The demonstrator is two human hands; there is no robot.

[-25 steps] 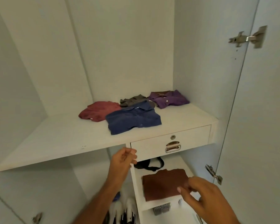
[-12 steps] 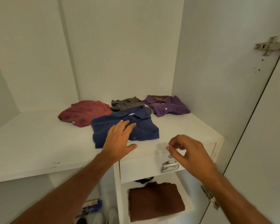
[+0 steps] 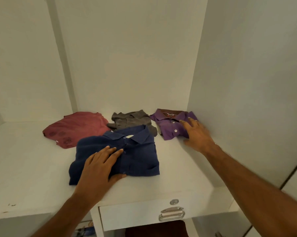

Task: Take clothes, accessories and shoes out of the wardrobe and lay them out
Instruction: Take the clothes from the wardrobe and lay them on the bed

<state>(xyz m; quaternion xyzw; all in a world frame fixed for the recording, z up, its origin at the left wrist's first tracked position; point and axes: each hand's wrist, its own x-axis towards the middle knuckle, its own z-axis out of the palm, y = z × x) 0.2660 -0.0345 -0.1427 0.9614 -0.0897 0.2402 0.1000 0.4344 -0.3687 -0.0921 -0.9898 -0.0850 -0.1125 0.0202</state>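
Observation:
Several folded shirts lie on the white wardrobe shelf (image 3: 24, 168). A navy blue polo shirt (image 3: 137, 156) is nearest the front. My left hand (image 3: 99, 170) rests flat on its left half, fingers spread, thumb at the shirt's front edge. A purple polo shirt (image 3: 168, 127) sits at the back right corner. My right hand (image 3: 197, 134) lies on its right side with the fingers apart, covering that part. A grey shirt (image 3: 130, 120) lies between them at the back. To the left is a maroon shirt (image 3: 75, 129).
The wardrobe's right wall (image 3: 247, 82) stands close beside my right hand. A drawer (image 3: 135, 214) with a metal handle (image 3: 171, 213) is under the shelf front. Below it a dark brown folded cloth (image 3: 158, 230) shows, and some items at the bottom left.
Both hands rose from below the shelf onto it. The left hand landed on the navy shirt, the right hand reached back to the purple shirt. My view moved closer and up.

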